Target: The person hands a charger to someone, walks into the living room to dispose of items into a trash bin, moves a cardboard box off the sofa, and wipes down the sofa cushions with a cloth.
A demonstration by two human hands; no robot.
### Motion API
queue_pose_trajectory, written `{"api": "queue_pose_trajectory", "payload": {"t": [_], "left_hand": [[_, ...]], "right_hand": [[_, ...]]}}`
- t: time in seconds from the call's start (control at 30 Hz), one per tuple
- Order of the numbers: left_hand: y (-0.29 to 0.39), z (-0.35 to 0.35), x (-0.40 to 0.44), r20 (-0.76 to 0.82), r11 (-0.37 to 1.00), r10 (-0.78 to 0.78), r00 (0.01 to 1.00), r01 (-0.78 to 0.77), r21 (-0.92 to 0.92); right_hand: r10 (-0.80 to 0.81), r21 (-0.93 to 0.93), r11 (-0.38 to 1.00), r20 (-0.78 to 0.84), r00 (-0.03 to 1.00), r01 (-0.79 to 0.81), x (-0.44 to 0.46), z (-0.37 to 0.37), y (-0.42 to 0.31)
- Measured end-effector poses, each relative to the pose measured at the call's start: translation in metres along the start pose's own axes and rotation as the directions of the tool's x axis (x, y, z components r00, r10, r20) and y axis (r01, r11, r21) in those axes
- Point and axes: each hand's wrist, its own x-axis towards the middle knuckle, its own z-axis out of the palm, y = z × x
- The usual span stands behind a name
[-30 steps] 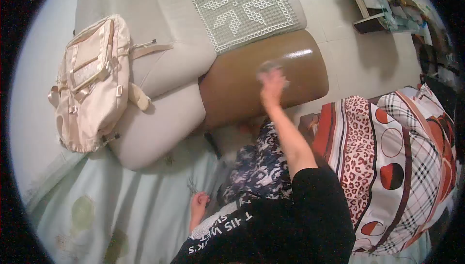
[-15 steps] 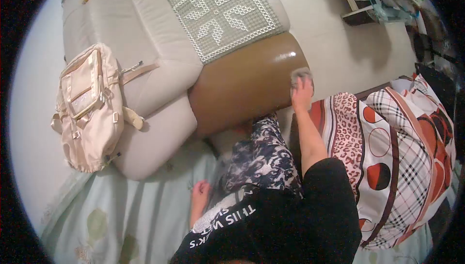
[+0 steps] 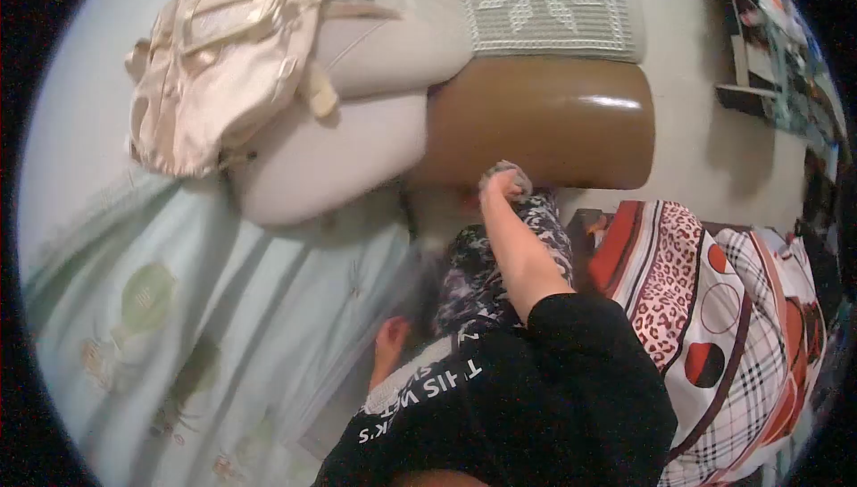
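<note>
My right hand (image 3: 505, 187) is closed on a crumpled grey cloth (image 3: 511, 172). It presses the cloth at the near edge of the brown, glossy armrest-like end (image 3: 553, 121) of the beige sofa, just above my patterned trousers. A bright reflection shows on the brown surface towards the right. My left hand (image 3: 391, 337) hangs low by my side, beside the pale green bedspread, its fingers loosely curled. I see nothing in it, though it is somewhat blurred.
A cream backpack (image 3: 232, 58) lies on the beige sofa (image 3: 348, 148) at the left. A woven grey-green seat mat (image 3: 553, 5) covers its far part. Pale green bedspread (image 3: 178, 317) spreads at lower left. Patterned bedding (image 3: 687, 308) is heaped at right. A cluttered rack (image 3: 768, 76) stands at upper right.
My right hand has moved the cloth from the right end of the brown surface leftward along its near edge. The view has turned and shifted. My left hand stays low.
</note>
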Motion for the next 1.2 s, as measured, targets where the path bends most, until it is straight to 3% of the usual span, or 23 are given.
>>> {"api": "queue_pose_trajectory", "payload": {"t": [0.13, 0.2, 0.23, 0.27, 0.3, 0.33, 0.37, 0.4, 0.47, 0.5, 0.57, 0.6, 0.67, 0.73, 0.8, 0.83, 0.9, 0.97, 1.0, 1.07, 1.13, 1.17, 1.2], "left_hand": [[-0.077, 0.002, -0.033, -0.105, 0.991, -0.035, 0.994, 0.021, -0.13], [-0.114, 0.0, -0.046, -0.137, 0.972, -0.137, 0.981, 0.107, -0.209], [-0.132, 0.001, -0.05, -0.153, 0.958, -0.178, 0.972, 0.135, -0.254], [-0.151, 0.003, -0.058, -0.165, 0.998, -0.047, 0.985, 0.04, -0.048], [-0.141, 0.0, -0.063, -0.123, 0.978, -0.209, 0.97, 0.206, -0.04], [-0.179, 0.01, -0.063, -0.153, 0.982, -0.169, 0.974, 0.153, -0.112], [-0.217, 0.02, -0.061, -0.182, 0.979, -0.129, 0.975, 0.095, -0.181], [-0.215, 0.019, -0.061, -0.21, 0.975, -0.12, 0.97, 0.075, -0.211], [-0.199, 0.012, -0.066, -0.091, 0.913, -0.24, 0.966, 0.193, -0.359], [-0.21, 0.016, -0.063, -0.108, 0.906, -0.221, 0.969, 0.163, -0.39], [-0.239, 0.022, -0.048, -0.092, 0.964, -0.146, 0.985, 0.121, -0.235], [-0.256, 0.022, -0.031, -0.101, 0.961, -0.124, 0.987, 0.094, -0.259], [-0.266, 0.007, 0.009, 0.021, 0.859, -0.071, 0.997, 0.071, -0.506], [-0.129, -0.031, 0.004, -0.15, 0.996, 0.074, 0.986, -0.081, -0.041], [-0.1, -0.048, 0.049, -0.194, 0.933, 0.278, 0.941, -0.313, -0.179], [-0.067, -0.064, 0.066, -0.275, 0.937, 0.344, 0.898, -0.345, 0.046], [0.024, -0.1, 0.087, -0.365, 0.821, 0.402, 0.84, -0.508, -0.263], [0.103, -0.139, 0.109, -0.491, 0.608, 0.616, 0.616, -0.768, -0.2], [0.138, -0.154, 0.119, -0.511, 0.491, 0.573, 0.641, -0.767, -0.412], [0.199, -0.182, 0.144, -0.648, 0.472, 0.446, 0.617, -0.778, -0.415], [0.246, -0.208, 0.168, -0.74, 0.484, 0.342, 0.579, -0.783, -0.39], [0.266, -0.222, 0.182, -0.735, 0.492, 0.223, 0.641, -0.725, -0.482], [0.28, -0.231, 0.193, -0.714, 0.487, 0.101, 0.693, -0.66, -0.572]], "right_hand": [[0.158, -0.182, 0.97, -0.04, 0.987, -0.163, -0.038, 0.041, 0.068], [0.224, -0.137, 0.971, 0.21, 0.952, -0.198, -0.035, 0.053, 0.105], [0.244, -0.115, 0.969, 0.341, 0.908, -0.217, -0.035, 0.062, 0.118], [0.261, -0.105, 0.965, 0.473, 0.842, -0.24, -0.036, 0.072, 0.133], [0.269, -0.101, 0.96, 0.601, 0.753, -0.262, -0.037, 0.087, 0.146], [0.297, -0.302, 0.947, 0.703, 0.647, -0.107, -0.014, 0.095, 0.158], [0.411, -0.248, 0.91, 0.628, 0.66, -0.331, -0.034, 0.086, 0.135], [0.353, -0.25, 0.935, 0.705, 0.615, -0.251, -0.033, 0.076, 0.128], [0.508, -0.302, 0.841, 0.725, 0.465, -0.448, -0.011, 0.068, 0.104], [0.399, -0.305, 0.909, 0.833, 0.384, -0.283, -0.009, 0.049, 0.09], [-0.031, 0.009, 0.969, 0.996, 0.085, 0.245, 0.039, 0.029, 0.067], [0.196, -0.171, 0.98, 0.929, 0.313, -0.105, 0.005, 0.001, 0.028], [0.1, -0.121, 0.992, 0.893, 0.438, 0.019, 0.048, -0.002, -0.007], [-0.051, -0.037, 0.98, 0.902, 0.429, 0.195, 0.105, -0.019, -0.048], [-0.156, 0.031, 0.954, 0.902, 0.404, 0.298, 0.074, -0.073, -0.09], [-0.227, 0.084, 0.928, 0.9, 0.372, 0.363, 0.113, -0.078, -0.106], [-0.21, -0.013, 0.918, 0.833, 0.512, 0.396, 0.125, -0.11, -0.131], [-0.323, -0.111, 0.797, 0.753, 0.574, 0.594, 0.11, -0.155, -0.138], [-0.399, -0.159, 0.677, 0.741, 0.54, 0.718, 0.114, -0.177, -0.139], [-0.25, -0.316, 0.759, 0.667, 0.702, 0.57, 0.212, -0.171, -0.129], [-0.312, -0.1, 0.887, 0.591, 0.744, 0.451, 0.188, -0.209, -0.096], [-0.57, -0.07, 0.268, 0.793, 0.217, 0.961, 0.17, -0.242, -0.096], [-0.339, 0.146, -0.501, 0.874, -0.348, 0.853, 0.13, -0.276, -0.099]]}}
